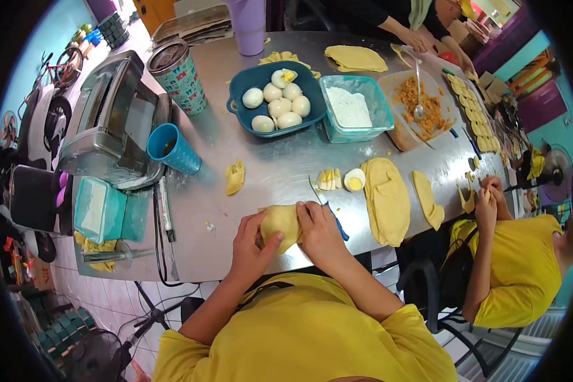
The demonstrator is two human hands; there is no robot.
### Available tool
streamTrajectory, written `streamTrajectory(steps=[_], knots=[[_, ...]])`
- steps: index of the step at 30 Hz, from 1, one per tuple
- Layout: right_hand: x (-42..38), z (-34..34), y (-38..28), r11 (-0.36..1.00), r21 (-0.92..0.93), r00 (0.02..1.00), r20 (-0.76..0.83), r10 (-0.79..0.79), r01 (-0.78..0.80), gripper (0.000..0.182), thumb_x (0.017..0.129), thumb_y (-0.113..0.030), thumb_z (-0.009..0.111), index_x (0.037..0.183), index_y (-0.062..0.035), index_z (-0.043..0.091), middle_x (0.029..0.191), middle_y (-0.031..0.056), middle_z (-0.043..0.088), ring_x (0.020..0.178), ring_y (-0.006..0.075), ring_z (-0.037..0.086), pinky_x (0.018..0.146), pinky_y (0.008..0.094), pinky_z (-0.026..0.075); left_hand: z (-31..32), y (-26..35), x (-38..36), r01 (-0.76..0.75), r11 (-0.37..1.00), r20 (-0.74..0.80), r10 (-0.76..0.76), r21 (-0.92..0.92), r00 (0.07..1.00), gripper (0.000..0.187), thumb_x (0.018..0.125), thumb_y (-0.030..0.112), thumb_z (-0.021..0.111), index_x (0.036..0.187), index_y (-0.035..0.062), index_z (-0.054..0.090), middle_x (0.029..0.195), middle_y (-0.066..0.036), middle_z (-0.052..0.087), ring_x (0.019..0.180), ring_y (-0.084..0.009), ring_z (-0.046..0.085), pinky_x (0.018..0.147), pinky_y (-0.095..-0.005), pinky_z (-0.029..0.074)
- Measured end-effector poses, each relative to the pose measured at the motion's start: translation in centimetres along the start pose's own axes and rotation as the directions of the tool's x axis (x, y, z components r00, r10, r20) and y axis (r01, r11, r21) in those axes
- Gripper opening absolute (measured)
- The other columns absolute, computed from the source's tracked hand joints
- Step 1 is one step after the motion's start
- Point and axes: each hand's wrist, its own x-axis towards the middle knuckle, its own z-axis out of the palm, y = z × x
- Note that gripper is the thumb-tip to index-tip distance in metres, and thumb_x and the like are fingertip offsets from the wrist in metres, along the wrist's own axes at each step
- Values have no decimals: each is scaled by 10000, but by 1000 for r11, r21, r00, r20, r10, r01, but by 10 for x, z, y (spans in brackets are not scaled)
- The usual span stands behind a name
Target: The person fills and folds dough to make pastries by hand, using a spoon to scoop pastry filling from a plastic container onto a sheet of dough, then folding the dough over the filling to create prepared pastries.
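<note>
Writing: a box (pixel 42 274) on the floor, lower left of the bowl (pixel 277 134), bears letters resembling "Vit"; the rest is unclear. The patterned tumbler (pixel 179 79), left of the bowl, carries marks too small to read.

Edges and room: one table (pixel 191 254), steel-topped; near edge between the hands and the wearer's yellow shirt. Bare steel shows between bowl and hands.

Hands: left hand (pixel 251 245) and right hand (pixel 321 232), below the bowl, wrists angled inward; fingers of both bent around one piece of dough (pixel 281 223), gripping it from opposite sides, left thumb across its front.

Also listed: eggs (pixel 279 106) in the bowl; flour tub (pixel 358 132) beside it; filling tray (pixel 402 130) with spoon (pixel 419 109), farther right; egg wedges (pixel 328 179), halved egg (pixel 354 179), blue-handled knife (pixel 339 224) and folded dough sheet (pixel 386 204), lower right; metal machine (pixel 108 121), left; co-worker's hands (pixel 488 194), far lower right.
</note>
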Motion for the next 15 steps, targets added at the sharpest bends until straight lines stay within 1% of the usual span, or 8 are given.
streamTrajectory(steps=[2, 4, 7, 9, 10, 12, 13, 15], knots=[[-5, 1, 0, 1000, -9, 1000, 6, -22, 22, 524, 657, -15, 623, 1156, 108, 522, 1101, 199, 501, 936, 326, 499, 828, 378, 428, -2, -6, 3, 50, 989, -7, -52, -137, 999, 403, 827, 51, 647, 1207, 21, 518, 1091, -124, 529, 905, -189, 597, 733, -277, 523], [-7, 4, 0, 1000, -18, 1000, 12, -15, 15, 539, 644, -15, 642, 1153, 112, 521, 1118, 204, 497, 947, 332, 495, 841, 382, 425, -1, -9, 5, 66, 987, -4, -67, -144, 998, 373, 842, 28, 621, 1201, 21, 520, 1064, -110, 544, 876, -159, 597, 715, -257, 521], [-6, 2, -3, 990, -134, 999, 11, -38, 40, 561, 618, -10, 669, 1144, 117, 520, 1129, 208, 495, 947, 338, 497, 847, 381, 427, 0, -7, 3, 106, 975, -6, -109, -195, 994, 330, 861, 0, 588, 1185, 20, 530, 1009, -82, 570, 838, -120, 594, 701, -236, 515], [-3, -2, -4, 1000, -6, 999, 45, 20, -20, 540, 624, 8, 649, 1135, 121, 518, 1137, 224, 495, 967, 350, 500, 862, 393, 431, -1, -6, 5, 117, 964, -29, -127, -237, 991, 314, 865, -5, 582, 1174, 20, 537, 981, -68, 583, 828, -110, 591, 705, -234, 511], [-2, -5, -6, 1000, -10, 999, 42, 7, -7, 540, 624, 8, 649, 1135, 121, 518, 1137, 224, 495, 967, 350, 500, 862, 393, 431, 0, -8, 6, 125, 953, -34, -139, -276, 990, 303, 866, -6, 581, 1165, 18, 543, 958, -61, 591, 819, -100, 589, 706, -232, 508], [-5, -11, -11, 999, -25, 997, 71, -39, 41, 412, 730, 1, 525, 1106, 166, 507, 1144, 276, 495, 997, 347, 515, 855, 380, 446, 1, -7, 7, 140, 936, -36, -160, -324, 986, 292, 866, -7, 579, 1156, 17, 549, 934, -53, 600, 809, -91, 587, 706, -230, 506], [-7, -7, -10, 999, -25, 996, 85, -34, 37, 412, 730, 1, 525, 1106, 166, 507, 1144, 276, 495, 997, 347, 515, 855, 380, 446, 0, -5, 9, 174, 936, -21, -189, -305, 982, 300, 866, -5, 583, 1163, 18, 548, 916, -29, 588, 798, -77, 559, 711, -221, 484], [-13, 6, -8, 969, -221, 993, 47, -105, 113, 413, 723, -5, 527, 1095, 172, 509, 1150, 290, 494, 1001, 354, 519, 852, 378, 454, 2, -9, 9, 202, 938, -19, -217, -282, 976, 314, 864, -8, 583, 1175, 24, 549, 890, -3, 578, 784, -62, 532, 717, -212, 461]])
